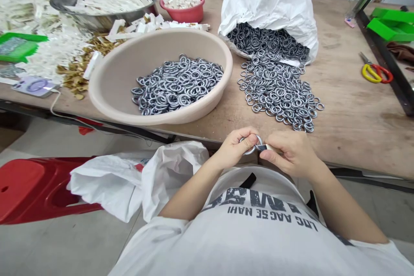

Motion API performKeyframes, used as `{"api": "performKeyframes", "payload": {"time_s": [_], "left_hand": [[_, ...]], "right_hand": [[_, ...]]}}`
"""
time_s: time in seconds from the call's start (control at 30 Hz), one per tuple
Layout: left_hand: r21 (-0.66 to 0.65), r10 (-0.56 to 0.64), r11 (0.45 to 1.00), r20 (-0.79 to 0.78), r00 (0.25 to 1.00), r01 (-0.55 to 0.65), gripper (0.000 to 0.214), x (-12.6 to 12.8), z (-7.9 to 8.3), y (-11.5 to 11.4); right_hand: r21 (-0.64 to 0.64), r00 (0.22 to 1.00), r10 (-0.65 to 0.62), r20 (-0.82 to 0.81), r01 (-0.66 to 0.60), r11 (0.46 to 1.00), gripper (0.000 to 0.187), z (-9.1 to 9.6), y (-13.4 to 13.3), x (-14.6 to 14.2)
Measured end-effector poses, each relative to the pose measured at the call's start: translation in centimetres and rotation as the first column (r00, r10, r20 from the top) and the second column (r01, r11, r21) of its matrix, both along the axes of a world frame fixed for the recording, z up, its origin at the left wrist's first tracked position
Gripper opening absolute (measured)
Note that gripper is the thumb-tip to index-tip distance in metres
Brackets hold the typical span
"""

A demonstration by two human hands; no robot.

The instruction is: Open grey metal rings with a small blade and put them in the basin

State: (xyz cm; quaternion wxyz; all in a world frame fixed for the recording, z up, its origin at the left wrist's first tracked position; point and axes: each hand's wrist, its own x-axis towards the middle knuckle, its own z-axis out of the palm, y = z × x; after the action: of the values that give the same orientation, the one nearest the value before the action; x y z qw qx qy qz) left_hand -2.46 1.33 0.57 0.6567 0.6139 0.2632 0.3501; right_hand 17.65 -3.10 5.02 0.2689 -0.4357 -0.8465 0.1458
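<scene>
Both hands meet close to my body at the table's near edge. My left hand point(237, 146) pinches a metal ring point(253, 144) between thumb and fingers. My right hand point(291, 153) is closed on a small dark piece point(262, 147) that touches the ring. Just beyond the hands, a heap of loose metal rings point(278, 90) spills from a white sack point(268, 0) lying on the wooden table point(355, 95). To the left stands a beige basin point(113, 82) partly filled with rings point(176, 86).
White plastic pieces fill a steel bowl point(97, 2) and a pink bowl point(183, 4) at the back, with more scattered at the left beside brass-coloured bits point(76, 73). Scissors point(375, 71) lie at right. A red stool point(39, 187) and white bag point(136, 177) sit below left.
</scene>
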Motion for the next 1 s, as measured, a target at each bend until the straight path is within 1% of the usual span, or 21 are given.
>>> {"api": "performKeyframes", "payload": {"time_s": [0.13,0.23,0.33,0.37,0.4,0.43,0.47,0.5,0.53,0.6,0.63,0.7,0.73,0.8,0.87,0.9,0.93,0.97,1.0], "left_hand": [[-0.007,-0.022,1.0,0.004,1.0,0.022,0.036,-0.3,-0.2,0.2],[-0.029,-0.067,0.997,0.015,0.998,0.068,0.035,-0.3,-0.1,0.0],[-0.078,-0.194,0.978,0.008,0.981,0.194,0.037,-0.3,-0.1,-0.7],[-0.096,-0.22,0.971,0.01,0.975,0.22,0.038,-0.3,-0.1,-0.9],[-0.114,-0.214,0.97,0.02,0.977,0.215,0.039,-0.4,-0.2,-1.0],[-0.132,-0.174,0.975,0.038,0.984,0.178,0.039,-0.4,-0.3,-1.1],[-0.15,-0.109,0.982,0.06,0.992,0.117,0.039,-0.5,-0.5,-1.1],[-0.167,-0.034,0.985,0.08,0.996,0.047,0.038,-0.6,-0.6,-1.0],[-0.184,0.037,0.983,0.097,0.995,-0.018,0.037,-0.6,-0.8,-0.9],[-0.227,0.144,0.967,0.124,0.982,-0.113,0.035,-0.7,-1.1,-0.5],[-0.256,0.185,0.956,0.135,0.973,-0.146,0.035,-0.6,-1.2,-0.3],[-0.338,0.27,0.918,0.152,0.951,-0.206,0.033,-0.6,-1.1,0.0],[-0.386,0.311,0.893,0.158,0.937,-0.231,0.032,-0.6,-1.0,0.1],[-0.483,0.374,0.838,0.174,0.911,-0.252,0.029,-0.7,-0.7,0.4],[-0.577,0.392,0.79,0.217,0.894,-0.207,0.027,-1.0,-0.3,0.7],[-0.614,0.388,0.772,0.249,0.888,-0.165,0.027,-1.1,-0.2,0.9],[-0.642,0.381,0.757,0.282,0.88,-0.122,0.027,-1.1,0.0,1.1],[-0.658,0.376,0.747,0.31,0.873,-0.088,0.028,-0.9,0.0,1.3],[-0.666,0.376,0.743,0.325,0.868,-0.073,0.03,-0.6,0.1,1.4]], "right_hand": [[-0.037,0.999,0.026,-0.025,-0.027,0.999,0.041,0.0,0.1,-0.2],[-0.075,0.995,0.057,-0.079,-0.063,0.995,0.042,-0.6,0.4,-0.2],[-0.143,0.991,0.011,-0.136,-0.031,0.989,0.045,-1.7,1.2,0.2],[-0.171,0.986,-0.021,-0.167,-0.008,0.985,0.046,-2.1,1.6,0.5],[-0.198,0.977,-0.058,-0.204,0.017,0.98,0.048,-2.6,2.0,0.7],[-0.219,0.965,-0.101,-0.241,0.047,0.975,0.049,-3.0,2.5,1.0],[-0.23,0.952,-0.152,-0.265,0.091,0.969,0.048,-3.3,3.0,1.1],[-0.232,0.941,-0.212,-0.263,0.152,0.961,0.046,-3.6,3.7,1.2],[-0.22,0.934,-0.277,-0.226,0.228,0.949,0.042,-3.8,4.3,1.0],[-0.148,0.921,-0.384,-0.057,0.373,0.916,0.032,-4.1,5.8,0.3],[-0.101,0.906,-0.42,0.056,0.423,0.9,0.032,-4.2,6.6,-0.3],[-0.029,0.848,-0.454,0.273,0.479,0.877,0.032,-4.4,7.9,-1.5],[-0.008,0.815,-0.458,0.355,0.493,0.87,0.03,-4.5,8.4,-2.1],[0.017,0.767,-0.463,0.445,0.509,0.86,0.026,-4.7,9.0,-2.8],[0.027,0.769,-0.472,0.431,0.512,0.858,0.023,-4.8,9.0,-2.9],[0.017,0.792,-0.476,0.381,0.509,0.86,0.02,-4.8,8.8,-2.6],[-0.014,0.829,-0.475,0.295,0.501,0.866,0.018,-4.7,8.5,-2.4],[-0.076,0.872,-0.46,0.17,0.477,0.876,0.016,-4.6,8.0,-2.1],[-0.168,0.902,-0.432,0.006,0.427,0.888,0.017,-4.4,7.4,-1.8]]}}
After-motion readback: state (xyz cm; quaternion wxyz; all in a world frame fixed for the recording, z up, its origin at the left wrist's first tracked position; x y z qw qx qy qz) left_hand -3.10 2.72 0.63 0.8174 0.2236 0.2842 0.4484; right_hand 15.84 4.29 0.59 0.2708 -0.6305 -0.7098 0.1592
